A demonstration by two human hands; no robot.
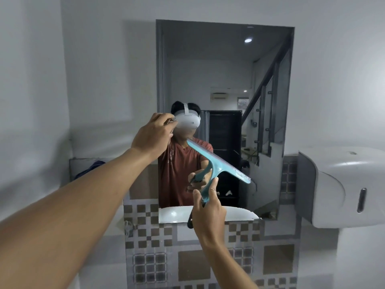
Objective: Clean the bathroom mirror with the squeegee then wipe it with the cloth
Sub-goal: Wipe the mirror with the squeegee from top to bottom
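Observation:
The bathroom mirror (225,80) hangs on the wall straight ahead and reflects a person wearing a white headset. My right hand (208,213) grips the handle of a teal squeegee (218,163). Its blade lies tilted across the lower middle of the glass, running from upper left to lower right. My left hand (153,135) is stretched out to the mirror's left edge at mid height, fingers curled and pinched at that edge. A dark blue cloth (91,167) lies bunched on a ledge left of the mirror, partly hidden behind my left forearm.
A white wall dispenser (343,188) juts out to the right of the mirror at hand height. Checkered brown and grey tiles (154,230) cover the wall below the mirror. The rim of a white basin shows in the reflection at the glass's bottom.

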